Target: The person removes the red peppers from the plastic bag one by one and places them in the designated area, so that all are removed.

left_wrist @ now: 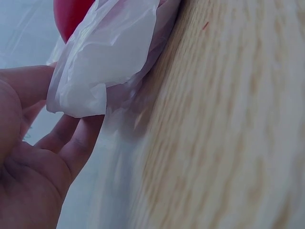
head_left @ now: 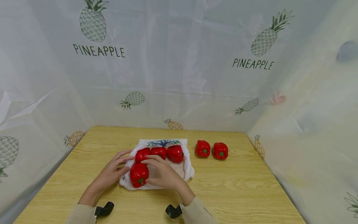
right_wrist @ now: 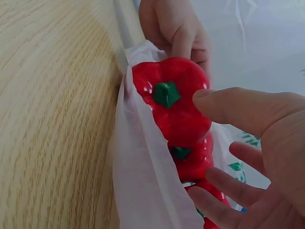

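A white plastic bag (head_left: 179, 169) lies spread wide on the table, its inside showing. Four red bell peppers would exceed a small count, so several sit in it: one bell pepper (head_left: 139, 175) at the front left, and others, such as the bell pepper (head_left: 175, 154), along the back. My left hand (head_left: 112, 171) is at the bag's left side, fingers extended and touching the plastic, partly hidden by it in the left wrist view. Over the bag, my right hand (head_left: 165, 174) has its thumb at the front pepper (right_wrist: 183, 109), with the other fingers spread apart.
To the right of the bag, two more red bell peppers, a left one (head_left: 202, 148) and a right one (head_left: 220, 151), sit on the wooden table (head_left: 237, 186). A pale curtain (head_left: 179, 62) printed with pineapples hangs behind the table and along its sides.
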Demonstrator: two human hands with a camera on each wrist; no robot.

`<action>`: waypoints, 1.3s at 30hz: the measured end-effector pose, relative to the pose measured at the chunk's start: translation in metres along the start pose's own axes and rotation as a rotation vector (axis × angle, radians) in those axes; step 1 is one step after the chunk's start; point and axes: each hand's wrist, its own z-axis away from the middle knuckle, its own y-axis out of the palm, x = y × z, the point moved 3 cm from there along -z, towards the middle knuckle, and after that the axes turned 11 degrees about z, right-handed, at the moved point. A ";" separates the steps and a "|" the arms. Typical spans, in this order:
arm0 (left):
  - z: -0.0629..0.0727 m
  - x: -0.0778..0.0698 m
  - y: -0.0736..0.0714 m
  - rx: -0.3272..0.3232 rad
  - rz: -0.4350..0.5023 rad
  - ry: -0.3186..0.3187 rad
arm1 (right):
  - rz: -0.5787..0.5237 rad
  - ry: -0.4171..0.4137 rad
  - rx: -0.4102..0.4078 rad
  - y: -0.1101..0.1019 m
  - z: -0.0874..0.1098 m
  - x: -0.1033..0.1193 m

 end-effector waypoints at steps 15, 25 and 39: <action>-0.001 0.006 -0.002 0.003 -0.030 -0.032 | 0.013 0.005 0.060 0.006 -0.009 -0.001; -0.003 0.008 -0.001 0.013 -0.058 0.014 | 0.032 0.023 0.105 0.013 -0.012 -0.005; -0.002 0.005 -0.001 0.003 -0.060 0.030 | 0.043 0.022 0.122 0.024 -0.011 -0.003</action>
